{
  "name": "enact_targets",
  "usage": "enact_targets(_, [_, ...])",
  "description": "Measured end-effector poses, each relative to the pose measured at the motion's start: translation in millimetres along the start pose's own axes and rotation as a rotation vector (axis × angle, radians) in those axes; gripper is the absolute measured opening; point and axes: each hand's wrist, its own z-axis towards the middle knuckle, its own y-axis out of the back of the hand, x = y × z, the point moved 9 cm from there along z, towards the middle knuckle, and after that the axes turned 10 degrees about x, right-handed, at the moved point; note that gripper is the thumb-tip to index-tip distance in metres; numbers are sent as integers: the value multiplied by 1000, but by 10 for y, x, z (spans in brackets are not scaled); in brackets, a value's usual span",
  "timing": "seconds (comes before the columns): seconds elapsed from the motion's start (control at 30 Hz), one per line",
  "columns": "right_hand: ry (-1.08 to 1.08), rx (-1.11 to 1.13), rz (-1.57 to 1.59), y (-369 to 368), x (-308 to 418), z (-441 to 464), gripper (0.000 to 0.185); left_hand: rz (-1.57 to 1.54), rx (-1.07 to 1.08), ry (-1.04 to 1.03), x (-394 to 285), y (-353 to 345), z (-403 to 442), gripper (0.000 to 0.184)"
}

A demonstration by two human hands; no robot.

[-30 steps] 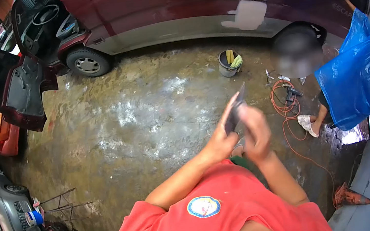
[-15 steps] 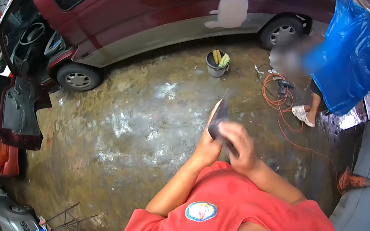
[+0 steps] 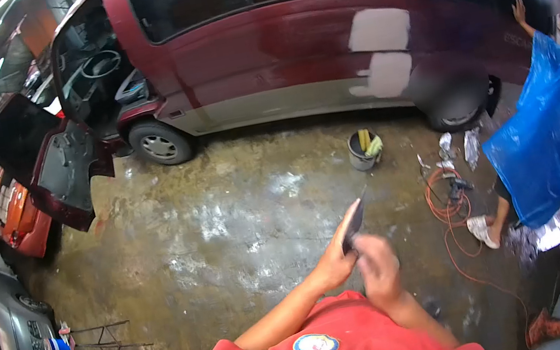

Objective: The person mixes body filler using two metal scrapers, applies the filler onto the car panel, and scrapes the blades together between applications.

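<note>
In front of my red shirt, my left hand (image 3: 335,264) is closed around a thin dark sheet (image 3: 355,225). The sheet is stiff-looking and stands on edge, pointing away from me; its exact kind does not show. My right hand (image 3: 380,266) is close beside it on the right, with curled fingers near the sheet's lower end. Motion blurs those fingers, so I cannot make out whether they grip anything.
Ahead stands a maroon van (image 3: 259,58) with pale patches and an open front door (image 3: 62,168). A bucket (image 3: 364,153) is on the wet floor. To the right are an orange hose (image 3: 443,210), a traffic cone (image 3: 553,328) and a person in a blue poncho (image 3: 546,132).
My view has tilted up, showing more of the van. My right hand has drawn back from the sheet's face toward its lower end; the left keeps its hold.
</note>
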Motion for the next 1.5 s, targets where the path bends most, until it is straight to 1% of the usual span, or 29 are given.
enact_targets(0.03, [125,89,12,-96,256,33,34,-24,-6,16,25,16,4,93])
enact_targets(0.07, [142,35,-26,-19,177,7,34,-48,-12,31,51,34,9,94])
enact_targets(0.1, [68,-58,-56,77,-85,18,32,-91,17,30,74,-101,-58,92])
enact_targets(0.17, [-296,-208,37,250,-651,8,31,-170,77,8,89,-327,-110,90])
enact_targets(0.2, [-299,-199,33,235,-628,-17,30,-192,111,-30,44,-410,-139,91])
enact_targets(0.3, [11,-6,-82,92,3,-19,32,-269,-18,18,116,-140,-136,90])
enact_targets(0.33, [149,76,-83,-23,261,11,33,-209,-18,42,169,-128,-156,87])
enact_targets(0.4, [108,-5,-100,30,105,-9,37,-89,-16,91,274,-100,-193,82])
enact_targets(0.43, [60,-85,-110,136,-121,-27,38,17,-3,32,257,-134,-189,80])
enact_targets(0.47, [-173,-173,-22,255,-412,-22,36,-80,1,8,213,-173,-155,79])
enact_targets(0.53, [-60,-101,-104,194,-232,-91,33,-279,5,-20,116,-259,-165,77])
enact_targets(0.57, [-1,-64,-144,161,-63,-57,32,-181,47,-7,168,-211,-188,77])
enact_targets(0.6, [226,120,-160,44,315,-3,38,-84,89,5,182,-97,-207,77])
enact_targets(0.63, [278,145,-176,-53,446,-23,47,-103,72,42,229,-72,-205,78])
enact_targets(0.7, [282,59,-202,88,127,-34,50,-141,36,114,136,-23,-136,80])
enact_targets(0.77, [93,-82,-264,288,-369,35,48,-297,70,129,-23,-85,-162,80])
enact_targets(0.83, [67,-70,-292,295,-105,91,50,-300,98,126,-151,-46,-86,81])
enact_targets(0.9, [290,148,-142,107,521,120,48,-203,109,116,-112,-3,-83,84])
enact_targets(0.93, [281,119,-139,95,545,118,45,-103,104,104,-50,17,-87,87])
enact_targets(1.03, [71,-144,-276,417,-198,218,46,-143,115,56,-120,-105,-31,83])
enact_targets(1.07, [-81,-173,-147,505,-346,253,43,-144,120,28,-146,-142,-31,82])
enact_targets(1.17, [133,-52,-197,277,188,210,36,-332,50,130,95,-39,-49,84])
enact_targets(1.2, [135,-28,-185,194,296,193,34,-310,62,150,140,-56,-73,87])
enact_targets(1.23, [48,-83,-175,246,148,189,35,-289,75,170,174,-75,-92,90])
enact_targets(1.3, [-115,-191,-159,410,-261,239,39,-351,32,55,-120,-178,-1,88])
enact_targets(1.33, [-200,-218,-57,457,-399,239,37,-245,43,26,-59,-216,-44,86])
enact_targets(1.43, [105,-68,-179,207,255,223,29,-264,15,110,149,-59,-55,88])
enact_targets(1.47, [131,-54,-113,101,335,208,28,-249,25,134,142,-47,-59,88])
enact_targets(1.5, [57,-107,-121,138,216,205,27,-233,36,159,129,-34,-60,89])
